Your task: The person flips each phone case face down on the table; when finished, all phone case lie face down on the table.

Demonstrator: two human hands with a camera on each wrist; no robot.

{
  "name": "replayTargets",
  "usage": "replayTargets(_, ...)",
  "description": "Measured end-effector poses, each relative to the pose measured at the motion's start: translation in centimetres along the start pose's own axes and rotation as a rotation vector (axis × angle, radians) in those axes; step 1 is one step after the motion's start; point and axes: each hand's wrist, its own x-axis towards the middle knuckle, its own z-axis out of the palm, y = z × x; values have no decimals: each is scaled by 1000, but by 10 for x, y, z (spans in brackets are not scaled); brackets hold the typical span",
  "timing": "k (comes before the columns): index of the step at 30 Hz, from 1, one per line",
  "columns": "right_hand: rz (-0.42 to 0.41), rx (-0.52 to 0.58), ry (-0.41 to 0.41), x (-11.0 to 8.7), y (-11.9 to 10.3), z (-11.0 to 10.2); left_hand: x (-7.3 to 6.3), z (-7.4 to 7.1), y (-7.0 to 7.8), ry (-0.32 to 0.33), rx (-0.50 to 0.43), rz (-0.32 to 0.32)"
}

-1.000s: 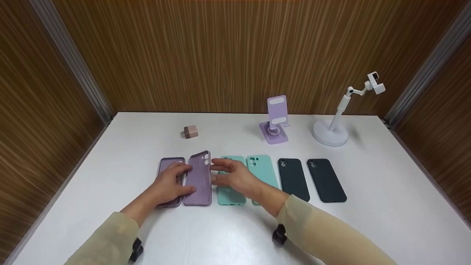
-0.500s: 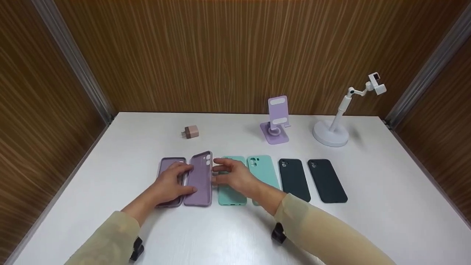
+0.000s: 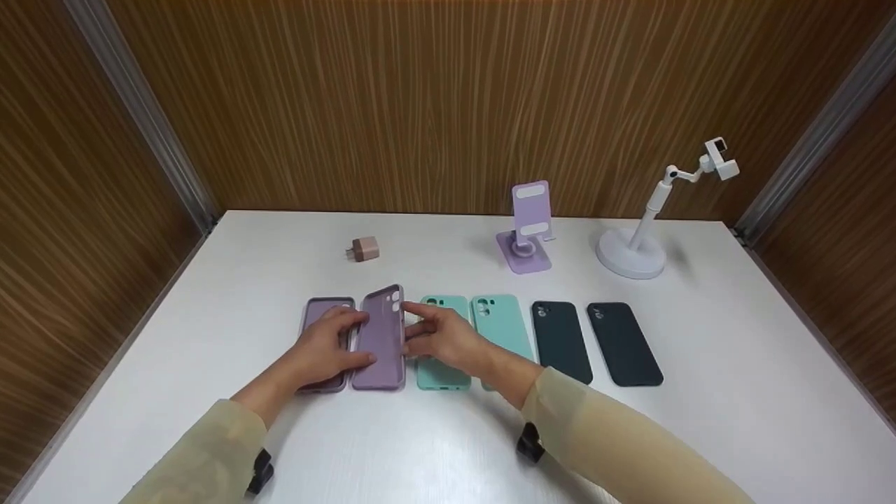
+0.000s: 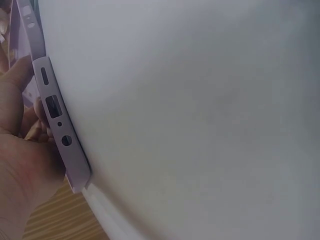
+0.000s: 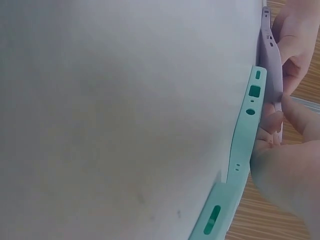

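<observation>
In the head view a purple phone case (image 3: 381, 343), its hollow inside up, stands tilted with its right edge raised. My left hand (image 3: 325, 353) holds its left edge, thumb and forefinger on the inner face. A second purple phone case (image 3: 318, 306) lies hollow side up, partly hidden under that hand. At the raised edge, my right hand (image 3: 448, 339) pinches the tilted case; the right wrist view shows the thumb on top and fingers behind the rim. Below the right hand lies a mint phone case (image 3: 442, 378), back up, and the wrist covers part of another mint phone case (image 3: 498, 318).
Two dark phone cases, the nearer one (image 3: 562, 343) and the far right one (image 3: 625, 343), lie to the right. Behind stand a pink charger plug (image 3: 365, 248), a purple phone stand (image 3: 532, 217) and a white arm stand (image 3: 631, 253). Wood-grain panels (image 3: 448, 105) enclose the white table.
My right hand's fingers have closed in on the raised edge of the purple case. The left hand stays in place; the cases on the table have not moved.
</observation>
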Motion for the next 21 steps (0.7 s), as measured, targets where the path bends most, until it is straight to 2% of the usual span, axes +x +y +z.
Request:
replayTargets(10, 6, -78, 22, 0, -2, -1, 1, -1, 1, -11, 8, 2)
replayTargets(17, 2, -35, 31, 0, 0, -1, 2, -1, 2, -21, 12, -1)
replayTargets(21, 16, -24, 37, 0, 0, 0, 1, -4, 7, -43, 10, -31)
